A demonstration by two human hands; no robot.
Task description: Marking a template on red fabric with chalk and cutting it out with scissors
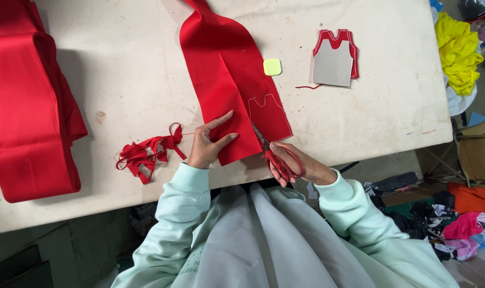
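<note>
Gripping red-handled scissors point(274, 154), the right hand point(298, 166) works the blades into a red fabric strip point(229, 80) near the table point(381, 122) front edge, beside a chalked outline. Flat on the strip, the left hand point(207, 144) presses with fingers spread, holding nothing. Red scraps point(146, 154) lie left; folded red cloth point(29, 101), yellow chalk point(272, 66) and a grey template point(334, 61) sit apart. Blade tips are hard to make out.

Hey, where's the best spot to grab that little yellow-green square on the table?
Probably pinch the yellow-green square from above across its left and right edges; it lies flat on the table, with its right side bare and the red fabric strip almost touching its left.
</note>
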